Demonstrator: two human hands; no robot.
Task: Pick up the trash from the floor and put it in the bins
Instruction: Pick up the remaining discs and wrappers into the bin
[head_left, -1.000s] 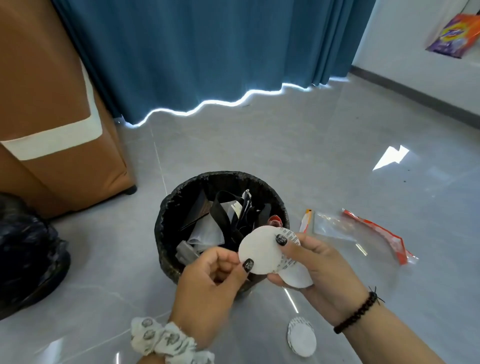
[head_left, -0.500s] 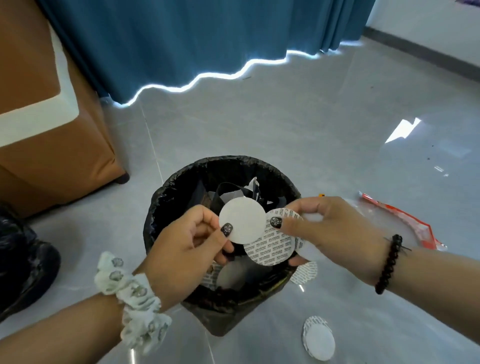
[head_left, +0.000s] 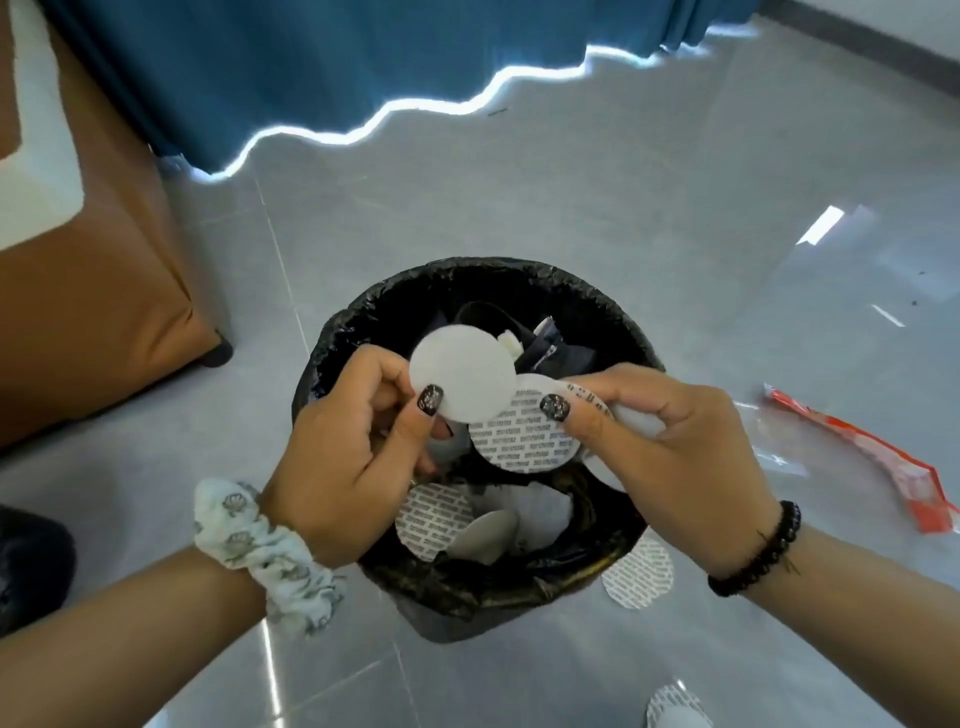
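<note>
Head view: the left hand (head_left: 343, 457) is pinching a plain white disc (head_left: 462, 382) and the right hand (head_left: 670, 457) is pinching printed discs (head_left: 524, 441), both over the lined bin (head_left: 613, 322). Several discs are already lying inside; a floor disc (head_left: 638, 574), another (head_left: 675, 709) and a red-edged bag (head_left: 852, 452) are still waiting

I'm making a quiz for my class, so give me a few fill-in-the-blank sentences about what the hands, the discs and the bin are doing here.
1. The left hand pinches a plain ____ disc.
2. The right hand holds a printed disc directly above the ____.
3. The bin liner is ____ in colour.
4. A red-edged clear bag lies on the ____.

Missing words: white; bin; black; floor
</note>
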